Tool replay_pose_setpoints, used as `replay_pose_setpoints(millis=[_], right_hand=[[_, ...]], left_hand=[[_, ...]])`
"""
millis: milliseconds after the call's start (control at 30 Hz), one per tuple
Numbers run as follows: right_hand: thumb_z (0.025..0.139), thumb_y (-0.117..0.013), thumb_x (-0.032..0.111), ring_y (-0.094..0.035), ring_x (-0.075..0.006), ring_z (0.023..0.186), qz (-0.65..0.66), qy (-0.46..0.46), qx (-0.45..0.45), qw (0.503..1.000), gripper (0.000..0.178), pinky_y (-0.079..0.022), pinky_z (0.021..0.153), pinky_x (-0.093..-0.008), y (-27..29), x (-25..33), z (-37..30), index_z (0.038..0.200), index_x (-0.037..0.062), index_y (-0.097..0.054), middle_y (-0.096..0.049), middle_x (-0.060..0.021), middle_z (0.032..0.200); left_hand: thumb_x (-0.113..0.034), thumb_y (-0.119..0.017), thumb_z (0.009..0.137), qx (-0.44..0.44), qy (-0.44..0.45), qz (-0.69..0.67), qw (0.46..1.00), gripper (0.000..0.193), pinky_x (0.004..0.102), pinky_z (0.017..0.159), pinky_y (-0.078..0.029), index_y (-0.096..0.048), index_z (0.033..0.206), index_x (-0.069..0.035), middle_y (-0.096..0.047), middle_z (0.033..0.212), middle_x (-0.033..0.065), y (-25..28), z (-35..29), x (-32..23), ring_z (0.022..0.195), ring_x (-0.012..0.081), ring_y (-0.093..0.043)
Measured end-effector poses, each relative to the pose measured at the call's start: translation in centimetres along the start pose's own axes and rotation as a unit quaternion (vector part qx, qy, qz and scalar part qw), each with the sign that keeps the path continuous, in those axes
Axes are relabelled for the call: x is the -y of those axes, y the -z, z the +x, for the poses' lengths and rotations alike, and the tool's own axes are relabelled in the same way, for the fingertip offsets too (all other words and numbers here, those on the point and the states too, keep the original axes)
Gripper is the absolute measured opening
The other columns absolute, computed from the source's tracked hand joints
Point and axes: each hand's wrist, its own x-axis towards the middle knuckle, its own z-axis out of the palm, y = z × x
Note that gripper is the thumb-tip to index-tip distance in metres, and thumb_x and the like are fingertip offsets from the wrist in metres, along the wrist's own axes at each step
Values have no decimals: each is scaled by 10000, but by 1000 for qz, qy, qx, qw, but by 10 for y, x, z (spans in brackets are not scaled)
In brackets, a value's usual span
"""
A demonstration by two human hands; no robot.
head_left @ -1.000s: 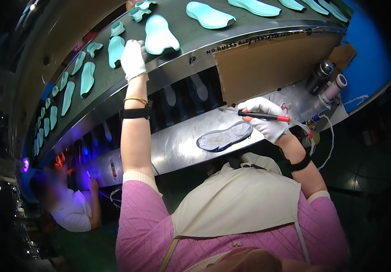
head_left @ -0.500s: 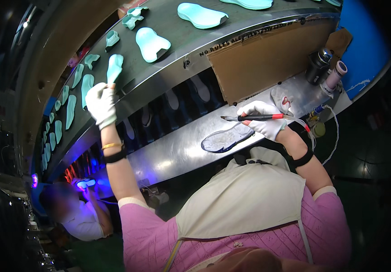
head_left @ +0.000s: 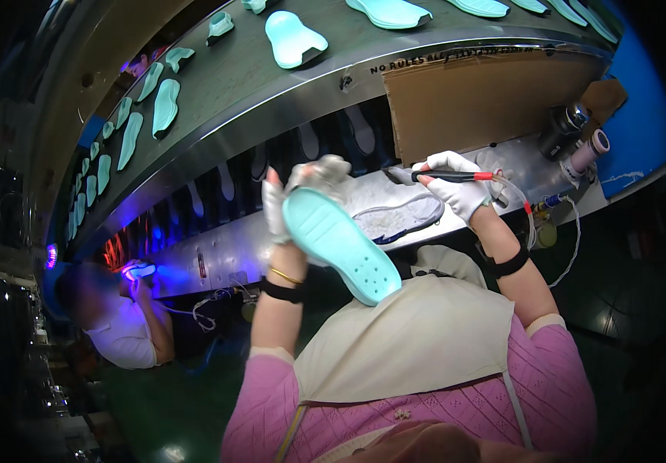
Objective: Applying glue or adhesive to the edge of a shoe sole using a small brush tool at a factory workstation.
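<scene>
In front of my apron hangs a mint-green shoe sole, tilted, with ridges at one end and small holes at the other. My left hand, in a white glove with bare fingertips and partly blurred, is closed on its upper end. A brush with a black and red handle and a thin tube lies in my closed right hand, also gloved. Its bristles point left, over the metal bench. Below them rests a whitish sole-shaped piece with a dark rim, partly behind the held sole.
A belt carries several mint-green soles along the far side. Cardboard leans behind the bench. A dark bottle and a pink bottle stand at right. Another person works under blue light at left.
My left hand has come off the belt toward me and to the right, bringing a mint-green sole over the bench. My right hand keeps the brush, roughly in place.
</scene>
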Motion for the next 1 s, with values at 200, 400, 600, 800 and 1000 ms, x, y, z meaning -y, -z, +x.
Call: replay_pose_setpoints(millis=[200, 400, 600, 800, 1000], right_hand=[[801, -654, 15, -593, -96, 853, 80, -18, 33, 996, 142, -474, 782, -246, -30, 27, 3, 906, 34, -561, -648, -62, 919], [825, -607, -14, -591, -109, 865, 167, 4, 36, 985, 157, -480, 766, -240, -49, 16, 19, 952, 36, -529, -624, -64, 923], [817, -633, 25, -576, -80, 860, 96, 43, 56, 993, 198, -472, 797, -239, -70, 11, 14, 985, 24, -528, -609, -42, 925], [791, -656, 37, -588, -95, 837, 123, 29, 63, 990, 194, -478, 775, -235, -65, 24, 6, 959, 31, -560, -618, -42, 918], [755, -678, 17, -592, -116, 815, -66, 88, 144, 983, 164, -480, 758, -257, -62, 16, -7, 905, 27, -611, -630, -61, 903]], left_hand=[[-731, -385, 777, -39, 111, -70, 991, 846, 574, 972, -374, -368, 1345, -105, -506, 1232, 154, 5, -17, 47, 1101, 386, -521], [-713, -352, 813, -55, 45, -43, 997, 727, 402, 885, -481, -486, 1220, -126, -570, 1144, 117, -9, -11, 64, 1011, 296, -584], [-653, -334, 865, -168, -59, 15, 984, 652, 342, 928, -445, -472, 1234, -134, -557, 1146, 83, -4, 1, 78, 1055, 205, -545], [-666, -361, 847, -121, -7, -4, 993, 685, 389, 933, -439, -446, 1263, -128, -546, 1171, 131, 6, 0, 66, 1057, 255, -543], [-631, -437, 832, -96, -10, -29, 995, 665, 464, 947, -425, -459, 1254, -118, -542, 1172, 178, 23, 1, 60, 1118, 347, -509]])
